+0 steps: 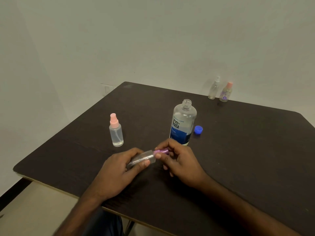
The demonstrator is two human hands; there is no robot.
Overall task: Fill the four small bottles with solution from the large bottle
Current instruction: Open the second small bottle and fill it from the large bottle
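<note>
Purple cap (161,151) is pinched by the right hand (180,166) fingers; the left hand (117,171) holds the small bottle (144,158) sideways between both hands, the open large bottle (183,123) just past the right fingers

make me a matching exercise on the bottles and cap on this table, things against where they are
Things: 1 renu solution bottle; 2 blue cap; 3 pink-topped spray bottle; 4 purple-topped small bottle
Places: a between left hand and right hand; b standing uncapped, mid-table; c lying on the table; d standing capped, left side
Pairs: 1-b; 2-c; 3-d; 4-a
</note>
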